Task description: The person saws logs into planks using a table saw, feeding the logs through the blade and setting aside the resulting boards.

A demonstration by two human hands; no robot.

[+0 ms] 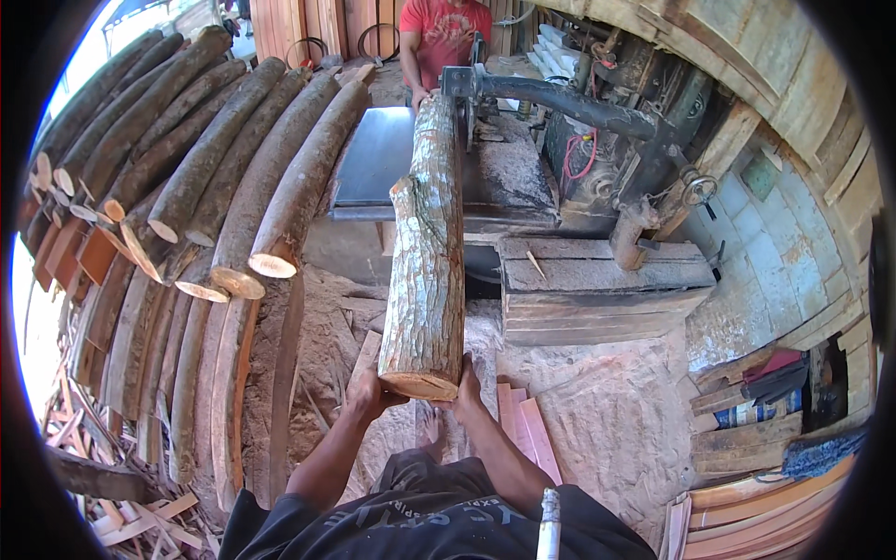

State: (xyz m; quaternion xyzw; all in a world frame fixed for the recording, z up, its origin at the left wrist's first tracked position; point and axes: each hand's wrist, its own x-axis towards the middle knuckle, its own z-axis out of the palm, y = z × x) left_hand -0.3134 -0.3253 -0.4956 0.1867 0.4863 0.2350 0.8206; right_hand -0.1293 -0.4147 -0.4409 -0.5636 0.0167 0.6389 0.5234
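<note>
A thick, rough-barked log (427, 243) stretches away from me, its near end raised between my two hands. My left hand (371, 397) grips the cut end from the left and below. My right hand (465, 385) grips the same end from the right side. The log's far part rests on the metal table (378, 154) of a saw, beside the upright blade area (473, 121). A co-worker in a red shirt (448, 37) stands at the far end with a hand (420, 96) on the log. The undersides of my fingers are hidden.
Stacked logs (280, 196) fill the left side. A dusty wooden box (607, 289) stands right of the log. The machine's thick arm (579, 103) and handwheel (698, 189) are beyond it. Sawn boards (527, 429) lie on the sawdust floor, with more planks (765, 513) at lower right.
</note>
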